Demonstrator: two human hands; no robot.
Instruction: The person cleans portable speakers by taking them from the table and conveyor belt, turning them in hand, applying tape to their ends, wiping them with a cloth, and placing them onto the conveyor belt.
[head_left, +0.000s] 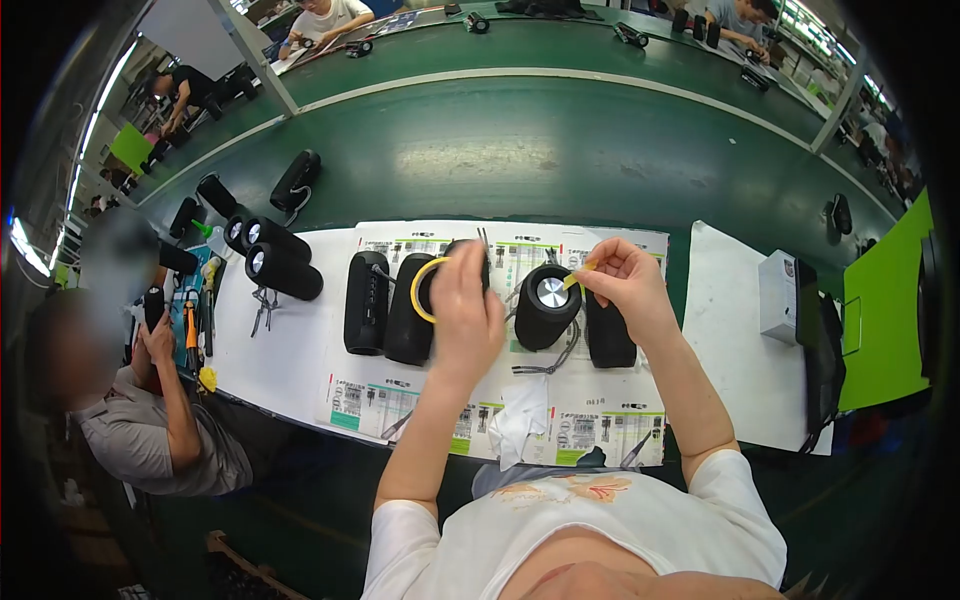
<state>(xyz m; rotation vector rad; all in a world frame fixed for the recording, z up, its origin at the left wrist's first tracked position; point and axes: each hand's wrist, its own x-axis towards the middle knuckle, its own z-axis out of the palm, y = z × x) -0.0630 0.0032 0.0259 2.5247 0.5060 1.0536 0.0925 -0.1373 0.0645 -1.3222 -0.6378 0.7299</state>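
Observation:
My right hand [628,285] pinches a short strip of yellow tape [574,281] at the edge of a black cylindrical speaker's silver end [552,292]. That speaker stands with its silver face up, a grey cord loop [560,358] beside it. My left hand [467,315], smeared by motion, has its fingers around a roll of yellow tape [416,297] above other black speakers. A black speaker [368,305] lies left of the roll, and another [610,335] is partly hidden under my right hand.
Printed sheets [370,400] and a crumpled white cloth [520,420] lie before me. Several speakers [285,270] sit to the left, near a co-worker [170,430] holding a dark object. A white box [780,300] and green panel [885,300] are right. A rail [560,73] crosses behind.

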